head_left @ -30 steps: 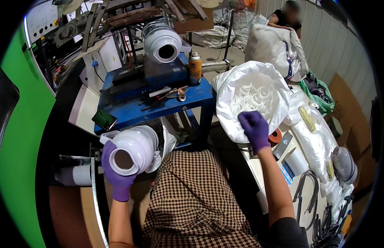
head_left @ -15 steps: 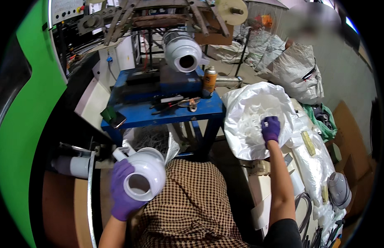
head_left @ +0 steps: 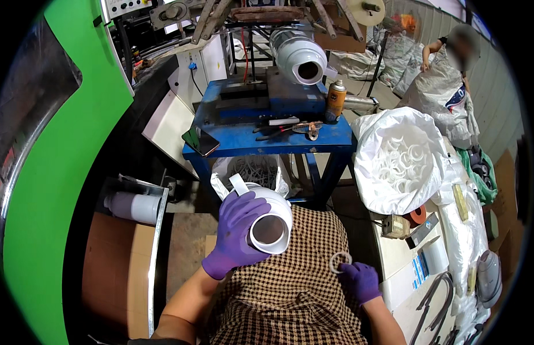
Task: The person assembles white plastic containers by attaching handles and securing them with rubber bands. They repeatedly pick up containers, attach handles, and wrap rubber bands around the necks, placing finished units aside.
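Note:
My left hand (head_left: pixel 238 233), in a purple glove, grips a pale grey plastic jug body (head_left: pixel 280 206) from its left side above my lap. The jug's round opening faces me, and a handle stub sticks up at its upper left. Over the right of the checked cloth on my lap, my right hand (head_left: pixel 362 282), also gloved, pinches a thin white plastic ring (head_left: pixel 340 262). The ring is apart from the jug. Many similar rings fill a white sack (head_left: pixel 367 152) at the right.
Ahead, a blue bench (head_left: pixel 278 146) carries another jug body (head_left: pixel 301 57), a spray can (head_left: pixel 336 102), pliers (head_left: pixel 275 132) and a phone (head_left: pixel 201 141). A cardboard box with a white cylinder (head_left: pixel 134 207) stands left. A person (head_left: pixel 445 57) handles a large sack at the far right.
My right hand has come out of the sack with a ring and moved toward my lap. The view has turned left, and the jug stays in my left hand.

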`<state>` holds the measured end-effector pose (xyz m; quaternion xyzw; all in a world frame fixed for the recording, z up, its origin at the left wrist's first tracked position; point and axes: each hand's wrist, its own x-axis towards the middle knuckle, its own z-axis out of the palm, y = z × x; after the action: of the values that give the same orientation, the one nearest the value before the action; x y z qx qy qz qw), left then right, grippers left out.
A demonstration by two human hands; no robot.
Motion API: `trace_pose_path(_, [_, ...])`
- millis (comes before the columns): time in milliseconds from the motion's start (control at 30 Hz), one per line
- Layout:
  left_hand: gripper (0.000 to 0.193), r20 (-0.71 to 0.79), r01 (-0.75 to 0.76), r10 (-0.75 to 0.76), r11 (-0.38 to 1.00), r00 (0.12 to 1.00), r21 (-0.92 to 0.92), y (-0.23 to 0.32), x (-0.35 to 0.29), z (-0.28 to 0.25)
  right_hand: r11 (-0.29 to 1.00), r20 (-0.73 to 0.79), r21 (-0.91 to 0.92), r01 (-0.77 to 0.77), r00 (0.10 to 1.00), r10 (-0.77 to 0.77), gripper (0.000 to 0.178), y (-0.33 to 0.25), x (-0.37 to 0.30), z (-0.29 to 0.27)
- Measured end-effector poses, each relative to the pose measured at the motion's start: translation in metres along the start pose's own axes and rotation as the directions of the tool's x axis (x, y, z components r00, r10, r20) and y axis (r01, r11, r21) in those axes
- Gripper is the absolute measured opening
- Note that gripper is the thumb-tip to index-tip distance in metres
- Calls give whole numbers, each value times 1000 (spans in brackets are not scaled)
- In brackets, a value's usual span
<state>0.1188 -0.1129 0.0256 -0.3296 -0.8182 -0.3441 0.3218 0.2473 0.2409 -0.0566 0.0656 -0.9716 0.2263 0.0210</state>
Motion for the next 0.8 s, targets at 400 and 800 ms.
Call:
trace_pose_path(400, [75,117,-39,44,998,992,-45,10,22,14,667,-333,515,538,843,-423,37,-110,84,-68])
trace_pose_path(800, [63,136,-55,55,999,989,-4,17,12,33,852,-280,290,436,890,-360,12,-151,103,-29])
